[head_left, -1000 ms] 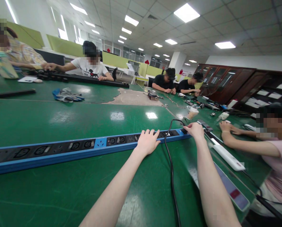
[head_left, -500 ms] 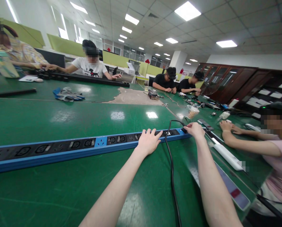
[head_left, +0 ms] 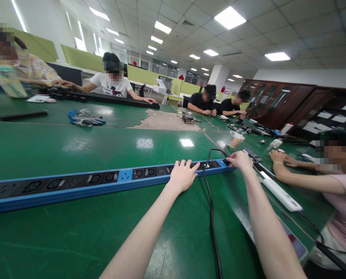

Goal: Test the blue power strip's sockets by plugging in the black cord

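A long blue power strip point(head_left: 125, 175) with black sockets runs across the table in front of me. My left hand point(head_left: 182, 176) rests across it, fingers spread over the strip and thumb pointing right. At the strip's right end, my right hand point(head_left: 240, 159) pinches a black plug point(head_left: 226, 161), which is partly hidden by the fingers and sits at the strip. Whether it is fully seated I cannot tell. From the plug, a black cable point(head_left: 211, 211) loops up, crosses the strip between my hands and runs down toward me.
A white power strip point(head_left: 281, 193) and a phone-like slab point(head_left: 295, 242) lie to the right, near a person in pink point(head_left: 343, 190). A clear cup point(head_left: 236, 139) stands beyond my right hand. Gloves point(head_left: 85, 117) and a dark bar point(head_left: 23, 115) lie farther back. Other people sit across the table.
The view has shifted slightly. Both hands keep nearly the same places on the strip and the plug. Across the table, a person's hand has lowered onto a long black bar.
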`<state>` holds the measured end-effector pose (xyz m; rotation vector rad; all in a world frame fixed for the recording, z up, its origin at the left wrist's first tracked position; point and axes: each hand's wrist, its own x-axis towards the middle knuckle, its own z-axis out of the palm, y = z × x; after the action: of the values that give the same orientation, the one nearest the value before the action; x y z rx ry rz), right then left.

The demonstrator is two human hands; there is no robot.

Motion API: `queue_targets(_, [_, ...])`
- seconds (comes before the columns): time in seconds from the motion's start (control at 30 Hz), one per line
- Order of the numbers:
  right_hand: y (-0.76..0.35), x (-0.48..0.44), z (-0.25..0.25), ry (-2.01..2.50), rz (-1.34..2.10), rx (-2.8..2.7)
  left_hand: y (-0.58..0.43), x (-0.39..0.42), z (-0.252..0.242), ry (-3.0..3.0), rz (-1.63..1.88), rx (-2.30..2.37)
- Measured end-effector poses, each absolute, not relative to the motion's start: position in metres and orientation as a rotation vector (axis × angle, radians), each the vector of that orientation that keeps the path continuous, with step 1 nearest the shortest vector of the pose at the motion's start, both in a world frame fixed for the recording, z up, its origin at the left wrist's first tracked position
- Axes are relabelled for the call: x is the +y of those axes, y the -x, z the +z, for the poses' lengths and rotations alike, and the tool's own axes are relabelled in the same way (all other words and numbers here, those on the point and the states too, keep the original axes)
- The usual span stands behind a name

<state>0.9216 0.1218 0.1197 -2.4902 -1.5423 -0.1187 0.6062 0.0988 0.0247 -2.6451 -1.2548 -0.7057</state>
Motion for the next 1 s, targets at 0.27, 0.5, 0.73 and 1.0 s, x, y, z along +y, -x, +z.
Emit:
queue_targets(0.27, [-0.933, 0.134, 0.124, 2.523, -0.098, -1.642, -0.605, 0.098, 0.026, 2.651, -0.699, -1.259])
queue_targets(0.5, [-0.946, 0.141, 0.106, 2.539, -0.172, -1.612, -0.605, 0.098, 0.027, 2.65, -0.709, -1.255])
queue_targets(0.73, [-0.956, 0.158, 0.111, 2.635, -0.057, -1.603, -0.606, 0.097, 0.025, 2.638, -0.702, -1.255])
queue_targets(1.0, [-0.946, 0.159, 0.115, 2.664, -0.094, -1.646, -0.605, 0.097, 0.027, 2.648, -0.701, -1.26])
